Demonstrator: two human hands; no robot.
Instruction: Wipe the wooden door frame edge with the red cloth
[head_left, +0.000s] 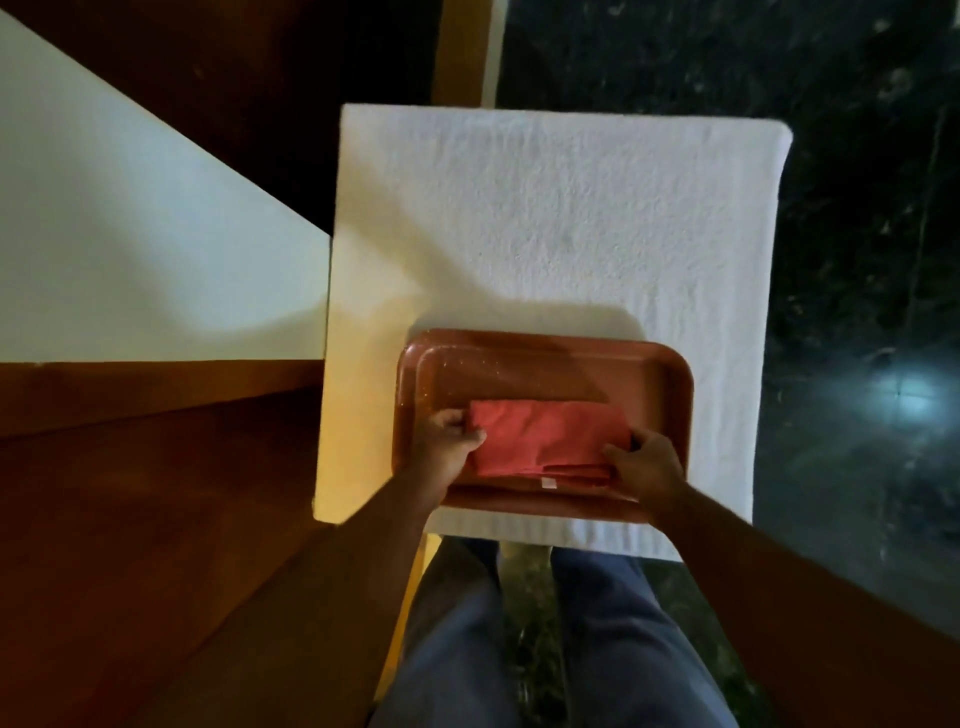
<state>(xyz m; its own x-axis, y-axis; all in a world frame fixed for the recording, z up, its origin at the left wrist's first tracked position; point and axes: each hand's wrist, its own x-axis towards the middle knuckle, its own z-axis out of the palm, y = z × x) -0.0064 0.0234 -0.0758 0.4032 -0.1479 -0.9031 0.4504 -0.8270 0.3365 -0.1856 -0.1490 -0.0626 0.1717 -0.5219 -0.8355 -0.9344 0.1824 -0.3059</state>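
Tray on towel-covered counter, cloth in tray, hands at either end.

Tray (545, 358) sits on the near part of the towel (561, 208) covering the counter. Folded cloth (545, 436) lies in the tray's near half. Left hand (449, 444) touches the cloth's left end, right hand (647, 465) its right end. Door frame (462, 52) stands beyond the counter's far left corner; floor (857, 260) to the right.

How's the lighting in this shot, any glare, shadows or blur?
Head view: dim overall, with warm light on the white towel at its left edge; the red tray casts a shadow up the towel; a blurry bright glare spot sits on the dark floor at right; wide-angle bending at the edges.
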